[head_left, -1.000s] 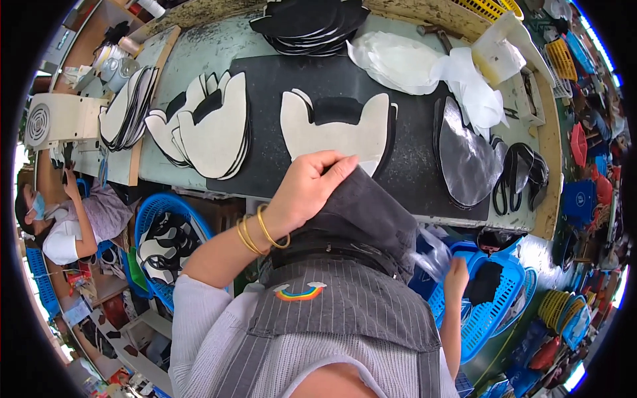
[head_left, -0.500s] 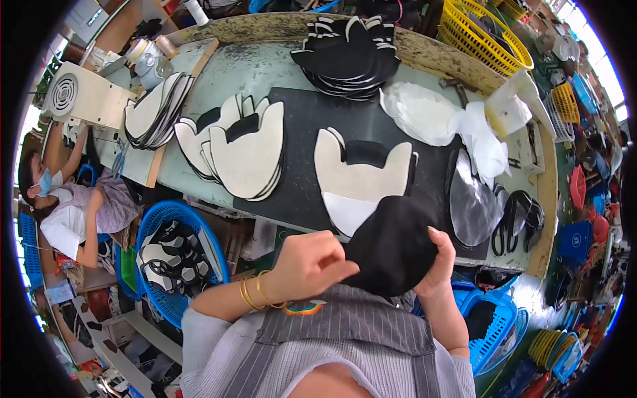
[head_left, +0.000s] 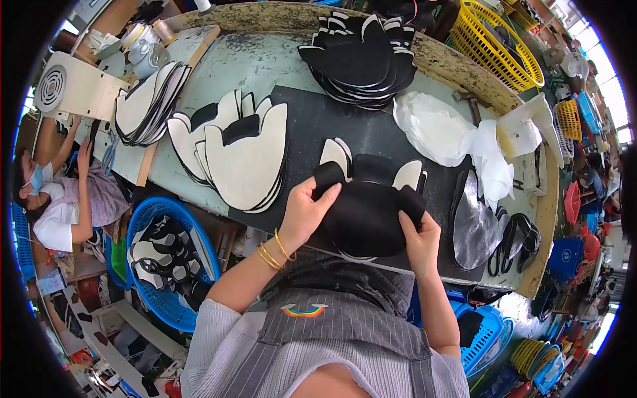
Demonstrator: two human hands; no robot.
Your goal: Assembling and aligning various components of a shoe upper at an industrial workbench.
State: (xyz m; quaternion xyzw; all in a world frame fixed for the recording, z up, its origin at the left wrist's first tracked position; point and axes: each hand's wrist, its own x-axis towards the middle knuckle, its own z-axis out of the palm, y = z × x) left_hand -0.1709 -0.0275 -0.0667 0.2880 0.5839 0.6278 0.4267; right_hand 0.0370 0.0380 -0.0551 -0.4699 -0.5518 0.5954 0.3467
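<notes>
Black shoe-upper piece (head_left: 368, 215) held between your two hands over the dark mat (head_left: 312, 123).

Your left hand (head_left: 306, 209) pinches the piece's left tab, your right hand (head_left: 419, 235) grips its right edge; the piece spans between them. Its long axis runs left to right across the mat, tabs pointing away from you, covering a white-backed piece (head_left: 406, 175) beneath.

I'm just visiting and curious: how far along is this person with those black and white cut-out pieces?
Looks done: a fanned white-faced stack beside the work. In hand: the left hand and right hand press a black piece onto a white-backed piece on the dark mat. Seemingly left: the black pile behind and pieces in the blue basket.
</notes>
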